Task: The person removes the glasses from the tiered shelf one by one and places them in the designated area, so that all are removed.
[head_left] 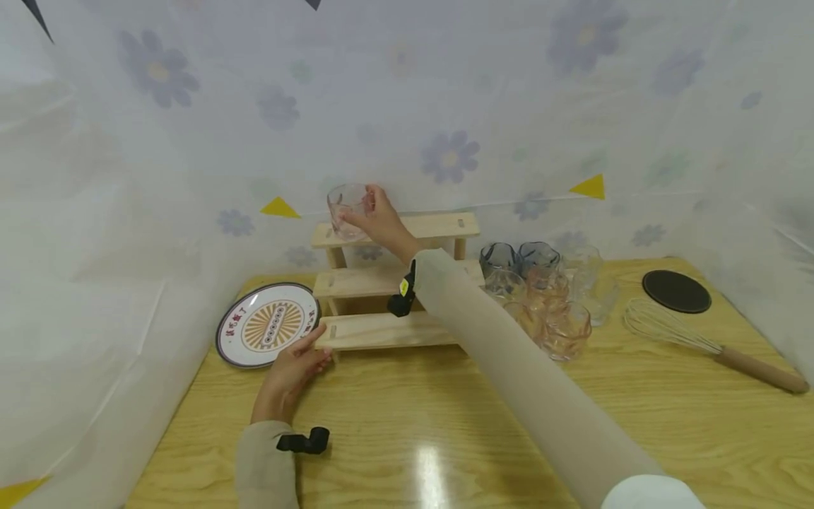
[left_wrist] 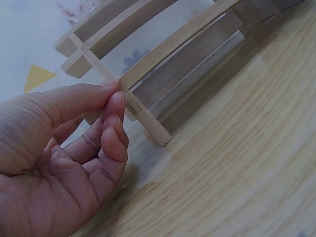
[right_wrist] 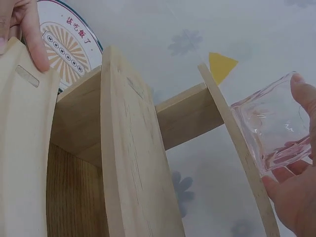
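My right hand [head_left: 381, 220] grips a clear pinkish glass [head_left: 346, 211] at the left end of the top tier of a three-tier wooden shelf [head_left: 394, 332]. In the right wrist view the glass [right_wrist: 271, 123] has its base right at the top board, with thumb and fingers around its side. My left hand [head_left: 289, 375] pinches the left front corner of the lowest board; in the left wrist view the thumb and forefinger of this hand [left_wrist: 74, 148] meet at that corner.
Right of the shelf stand several glasses: blue-grey ones [head_left: 539, 256], clear ones and pinkish ones [head_left: 566, 331]. Farther right lie a whisk [head_left: 731, 353] and a dark round coaster [head_left: 677, 290]. A printed plate [head_left: 267, 325] leans at the left, and a flowered sheet [head_left: 381, 92] hangs behind.
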A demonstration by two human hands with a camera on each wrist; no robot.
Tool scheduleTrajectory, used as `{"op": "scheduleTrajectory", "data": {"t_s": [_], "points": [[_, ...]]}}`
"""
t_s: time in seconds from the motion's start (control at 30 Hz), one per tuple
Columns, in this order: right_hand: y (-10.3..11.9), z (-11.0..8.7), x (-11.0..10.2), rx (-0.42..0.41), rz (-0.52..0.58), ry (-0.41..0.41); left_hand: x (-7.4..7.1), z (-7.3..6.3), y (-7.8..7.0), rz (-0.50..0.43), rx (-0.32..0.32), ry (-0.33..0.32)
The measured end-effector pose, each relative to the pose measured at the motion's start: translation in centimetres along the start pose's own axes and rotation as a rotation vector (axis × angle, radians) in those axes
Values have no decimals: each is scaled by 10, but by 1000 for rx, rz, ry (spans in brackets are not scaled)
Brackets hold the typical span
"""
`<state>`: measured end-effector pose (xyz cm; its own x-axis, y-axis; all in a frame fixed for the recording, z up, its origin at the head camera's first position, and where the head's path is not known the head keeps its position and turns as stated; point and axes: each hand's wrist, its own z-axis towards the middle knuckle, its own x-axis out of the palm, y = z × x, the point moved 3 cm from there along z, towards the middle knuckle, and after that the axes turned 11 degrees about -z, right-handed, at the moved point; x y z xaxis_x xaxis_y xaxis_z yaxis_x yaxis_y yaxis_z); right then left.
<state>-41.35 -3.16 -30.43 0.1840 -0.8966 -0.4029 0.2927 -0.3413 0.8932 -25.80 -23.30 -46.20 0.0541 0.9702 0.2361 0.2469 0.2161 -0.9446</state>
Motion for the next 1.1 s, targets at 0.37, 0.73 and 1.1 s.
{"op": "scheduleTrajectory", "data": {"t_s": [0.37, 0.73, 1.1], "points": [[-10, -13, -7, -19, 18, -85, 1, 1, 1, 5, 0, 13], [-22, -47, -31, -57, 114, -127, 0, 5, 3, 18, -1, 31], [-36, -92, -66, -84, 114, -153, -5, 6, 4, 11, -14, 6]]}}
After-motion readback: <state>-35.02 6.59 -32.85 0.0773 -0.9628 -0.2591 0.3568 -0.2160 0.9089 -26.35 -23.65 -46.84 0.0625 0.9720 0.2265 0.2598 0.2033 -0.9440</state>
